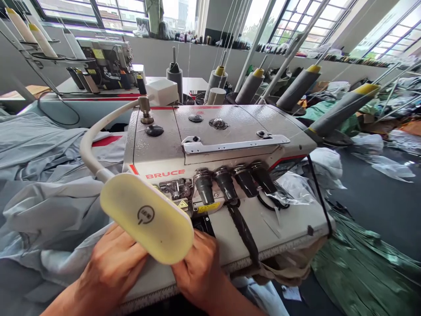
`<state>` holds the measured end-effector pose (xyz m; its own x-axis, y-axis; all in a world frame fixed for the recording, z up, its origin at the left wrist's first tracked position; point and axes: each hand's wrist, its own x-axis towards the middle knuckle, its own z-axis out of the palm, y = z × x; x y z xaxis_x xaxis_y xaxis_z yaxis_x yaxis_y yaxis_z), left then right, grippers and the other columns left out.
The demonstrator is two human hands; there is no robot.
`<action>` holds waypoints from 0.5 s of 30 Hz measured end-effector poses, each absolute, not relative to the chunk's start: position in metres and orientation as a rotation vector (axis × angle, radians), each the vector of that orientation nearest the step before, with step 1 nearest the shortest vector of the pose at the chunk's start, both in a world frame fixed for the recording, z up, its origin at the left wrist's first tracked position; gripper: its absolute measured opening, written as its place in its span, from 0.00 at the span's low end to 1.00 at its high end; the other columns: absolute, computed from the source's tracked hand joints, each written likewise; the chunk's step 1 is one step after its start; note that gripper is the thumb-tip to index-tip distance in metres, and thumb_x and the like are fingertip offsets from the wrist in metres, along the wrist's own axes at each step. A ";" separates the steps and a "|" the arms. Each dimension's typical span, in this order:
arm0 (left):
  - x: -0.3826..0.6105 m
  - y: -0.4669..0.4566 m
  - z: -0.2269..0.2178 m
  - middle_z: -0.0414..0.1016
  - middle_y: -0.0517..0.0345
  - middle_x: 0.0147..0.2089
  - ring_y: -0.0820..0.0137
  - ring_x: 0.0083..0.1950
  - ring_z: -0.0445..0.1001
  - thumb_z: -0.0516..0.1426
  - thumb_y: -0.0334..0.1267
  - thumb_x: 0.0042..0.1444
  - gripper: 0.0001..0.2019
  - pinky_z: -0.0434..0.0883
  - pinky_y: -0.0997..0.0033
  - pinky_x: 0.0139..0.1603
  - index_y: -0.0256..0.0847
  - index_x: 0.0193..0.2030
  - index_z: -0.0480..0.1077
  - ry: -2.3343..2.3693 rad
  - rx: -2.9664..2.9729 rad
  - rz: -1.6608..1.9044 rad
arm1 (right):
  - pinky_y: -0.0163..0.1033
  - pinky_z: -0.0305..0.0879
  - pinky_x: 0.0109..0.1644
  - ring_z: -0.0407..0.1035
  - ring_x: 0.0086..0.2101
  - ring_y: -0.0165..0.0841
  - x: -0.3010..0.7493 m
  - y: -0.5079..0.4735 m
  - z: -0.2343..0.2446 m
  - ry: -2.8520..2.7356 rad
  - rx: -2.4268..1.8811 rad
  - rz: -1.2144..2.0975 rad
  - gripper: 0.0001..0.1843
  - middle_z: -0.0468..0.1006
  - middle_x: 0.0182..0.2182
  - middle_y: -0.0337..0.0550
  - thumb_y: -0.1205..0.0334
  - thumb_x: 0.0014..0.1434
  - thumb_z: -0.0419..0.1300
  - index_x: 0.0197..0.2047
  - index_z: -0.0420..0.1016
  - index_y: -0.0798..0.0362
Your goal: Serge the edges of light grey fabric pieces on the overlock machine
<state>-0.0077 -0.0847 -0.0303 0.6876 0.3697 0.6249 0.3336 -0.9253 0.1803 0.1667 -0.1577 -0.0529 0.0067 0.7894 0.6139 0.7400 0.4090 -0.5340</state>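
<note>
In the head view, a white sewing machine [158, 149] marked BRUCE stands in front of me, several black knobs [225, 184] along its front. A pale yellow oval lamp head [146, 219] on a bent white arm covers the sewing area. My left hand [116, 259] rests on the machine's table, fingers curled and partly behind the lamp; light grey fabric [75, 250] lies against its left side. Close by, my right hand [199, 265] is bent with thumb and fingers drawn together at the lamp's lower right edge. The lamp hides whatever the fingertips hold.
Grey thread cones [248, 85] stand behind the machine. A black-wrapped cord [243, 235] hangs over the white table edge, which carries a ruler strip [272, 252]. Dark green fabric [368, 263] lies at the right. Another sewing machine [107, 61] is at the back left.
</note>
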 end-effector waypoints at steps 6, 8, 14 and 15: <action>-0.014 -0.086 -0.035 0.77 0.59 0.32 0.70 0.36 0.75 0.50 0.27 0.60 0.13 0.71 0.70 0.42 0.46 0.44 0.73 0.629 2.848 0.977 | 0.37 0.64 0.29 0.70 0.25 0.35 0.170 -0.156 -0.057 -1.629 -1.290 0.120 0.15 0.75 0.26 0.45 0.66 0.64 0.49 0.50 0.71 0.56; -0.017 -0.086 -0.039 0.77 0.59 0.31 0.70 0.34 0.75 0.50 0.27 0.60 0.15 0.72 0.70 0.41 0.47 0.48 0.72 0.629 2.833 0.956 | 0.38 0.65 0.28 0.70 0.25 0.37 0.169 -0.152 -0.058 -1.680 -1.305 0.081 0.17 0.76 0.25 0.47 0.64 0.65 0.47 0.52 0.71 0.57; -0.016 -0.084 -0.041 0.77 0.60 0.34 0.71 0.34 0.75 0.50 0.27 0.60 0.16 0.73 0.72 0.41 0.49 0.47 0.72 0.649 2.743 1.014 | 0.36 0.67 0.29 0.70 0.24 0.35 0.167 -0.150 -0.061 -1.710 -1.367 0.044 0.17 0.75 0.22 0.45 0.62 0.67 0.45 0.47 0.75 0.52; -0.013 -0.084 -0.038 0.77 0.60 0.35 0.71 0.35 0.74 0.50 0.26 0.59 0.15 0.72 0.71 0.42 0.49 0.45 0.72 0.648 2.732 1.043 | 0.36 0.68 0.30 0.70 0.25 0.35 0.167 -0.151 -0.061 -1.702 -1.368 0.042 0.17 0.75 0.23 0.45 0.63 0.66 0.46 0.47 0.75 0.52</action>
<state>-0.0133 -0.0837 -0.0383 0.6659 0.4432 0.6001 0.3415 -0.8962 0.2831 0.1667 -0.1508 -0.0615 0.0424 0.7849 0.6182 0.7531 0.3815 -0.5360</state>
